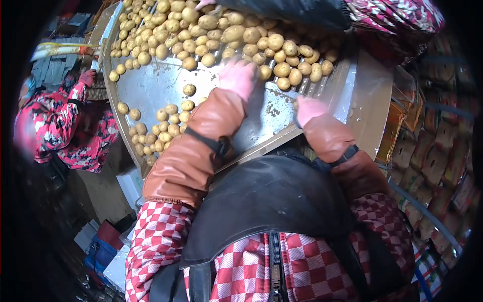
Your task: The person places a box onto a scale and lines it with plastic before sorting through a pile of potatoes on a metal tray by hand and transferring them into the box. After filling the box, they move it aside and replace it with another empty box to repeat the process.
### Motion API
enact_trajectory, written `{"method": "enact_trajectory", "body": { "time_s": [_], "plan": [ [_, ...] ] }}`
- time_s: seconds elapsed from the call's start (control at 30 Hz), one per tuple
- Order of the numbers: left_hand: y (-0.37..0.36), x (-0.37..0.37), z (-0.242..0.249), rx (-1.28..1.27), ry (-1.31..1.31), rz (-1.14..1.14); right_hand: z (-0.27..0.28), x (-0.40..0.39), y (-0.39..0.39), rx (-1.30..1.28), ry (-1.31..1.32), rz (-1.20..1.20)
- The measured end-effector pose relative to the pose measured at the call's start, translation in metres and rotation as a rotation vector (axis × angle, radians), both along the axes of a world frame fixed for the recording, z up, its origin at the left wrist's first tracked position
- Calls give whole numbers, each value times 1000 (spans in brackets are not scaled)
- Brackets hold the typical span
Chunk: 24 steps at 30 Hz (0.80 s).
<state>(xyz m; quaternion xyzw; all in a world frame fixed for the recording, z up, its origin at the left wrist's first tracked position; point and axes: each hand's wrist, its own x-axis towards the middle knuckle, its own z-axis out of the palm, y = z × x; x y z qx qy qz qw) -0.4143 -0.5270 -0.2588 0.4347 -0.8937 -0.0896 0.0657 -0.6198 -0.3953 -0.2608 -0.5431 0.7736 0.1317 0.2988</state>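
Observation:
Many round yellow potatoes [236, 34] are heaped across the far part of a metal sorting table [151, 85]. My left hand [237, 78], in a pink glove, reaches over the metal to the near edge of the heap. Its fingers point forward and lie against the potatoes there. My right hand [311, 110], also pink-gloved, is over the right side of the table near the slatted part [322, 85]. Motion smears its fingers, so I cannot tell what they hold. A smaller group of potatoes [163, 128] lies to the left of my left forearm.
A wooden rim [261, 147] edges the table in front of me. Across the heap, a person's dark sleeve [297, 11] reaches in, with a pink-gloved hand [205, 4]. Another person in a patterned jacket [60, 118] is at left. Stacked cartons [432, 156] stand at right.

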Motion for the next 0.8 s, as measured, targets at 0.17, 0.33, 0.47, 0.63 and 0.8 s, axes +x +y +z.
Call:
{"method": "enact_trajectory", "body": {
  "time_s": [0.17,0.33,0.47,0.63,0.8],
  "plan": [
    [-20,-56,-3,6,-410,14,-1,-24,9,-79,-236,-90],
    [-24,-45,-10,165,-402,2,-25,-44,36,-125,-1480,-735],
    [-35,-55,15,247,-605,-186,2,-43,42,-9,-1713,-1128],
    [-50,-56,-9,470,-543,-194,3,-44,31,-55,-1780,-1135],
    [-32,-75,16,408,-509,-137,-19,-34,20,17,-1823,-1232]
  ]
}}
